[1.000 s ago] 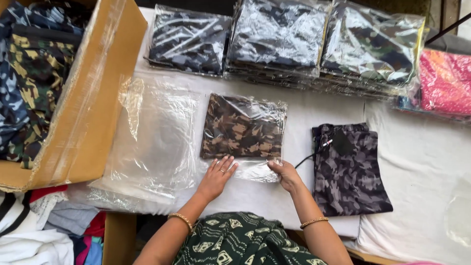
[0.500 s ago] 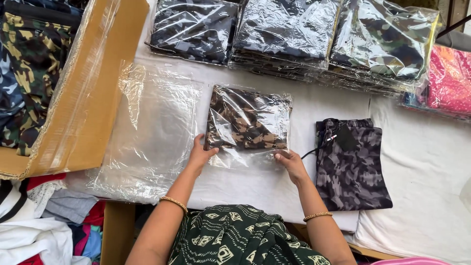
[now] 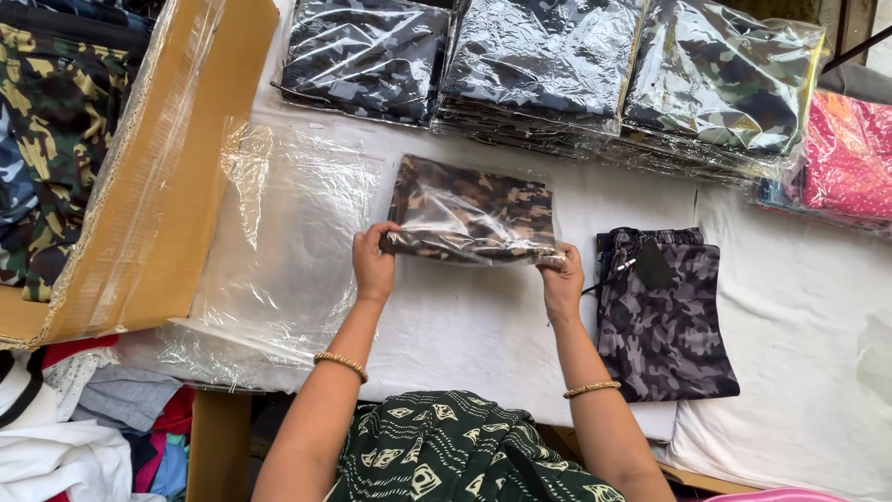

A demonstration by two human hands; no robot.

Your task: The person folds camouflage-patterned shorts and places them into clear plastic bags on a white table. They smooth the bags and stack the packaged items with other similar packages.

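Both your hands grip the near edge of one bagged camo garment [image 3: 472,212], raised over the white table [image 3: 465,325]: left hand [image 3: 373,263] on its left corner, right hand [image 3: 561,279] on its right. Cardboard box [image 3: 139,214] far left, empty bags [image 3: 279,242] beside it (grey camo shorts [image 3: 662,311] lie unbagged at right).

Hidden and cropped parts. My left hand [image 3: 373,263] and right hand [image 3: 561,282] pinch the near corners of the bagged brown camouflage garment [image 3: 471,216]; my fingertips beneath it are out of sight. Left of my grip, the cardboard box [image 3: 139,186] runs off the top and left edges. Beyond my grip, the stacked packets [image 3: 548,65] are cut by the top edge. Far right, the pink packet [image 3: 847,158] is cropped, its contents indistinct through glare.
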